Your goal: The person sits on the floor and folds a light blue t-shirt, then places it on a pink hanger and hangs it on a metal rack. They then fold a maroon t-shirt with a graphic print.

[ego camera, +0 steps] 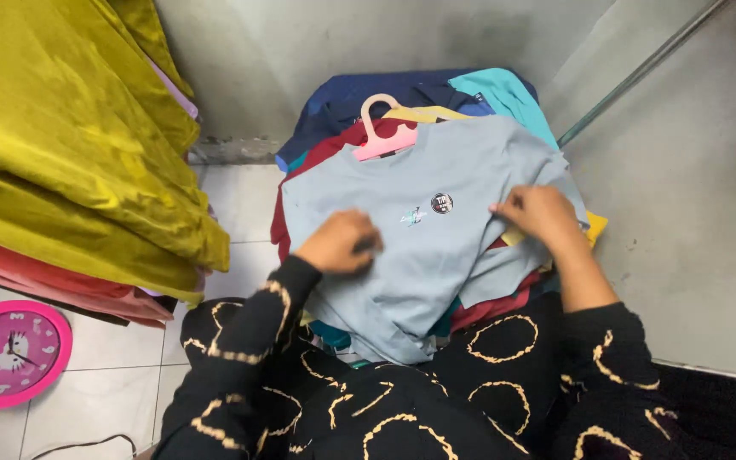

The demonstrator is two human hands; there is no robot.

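A light blue-grey T-shirt (pixel 436 247) on a pink hanger (pixel 382 136) lies on top of a pile of coloured garments (pixel 402 98). My left hand (pixel 340 243) is curled and presses on the shirt's left side. My right hand (pixel 538 213) pinches the fabric at the shirt's right sleeve edge. Both arms wear black sleeves with gold ring patterns (pixel 504 341).
A stack of mustard-yellow and red fabrics (pixel 70 153) fills the left. A round pink wall clock (pixel 8 352) lies on the white tiled floor (pixel 112 392). A grey wall (pixel 692 187) with a metal rod (pixel 641 68) stands at the right.
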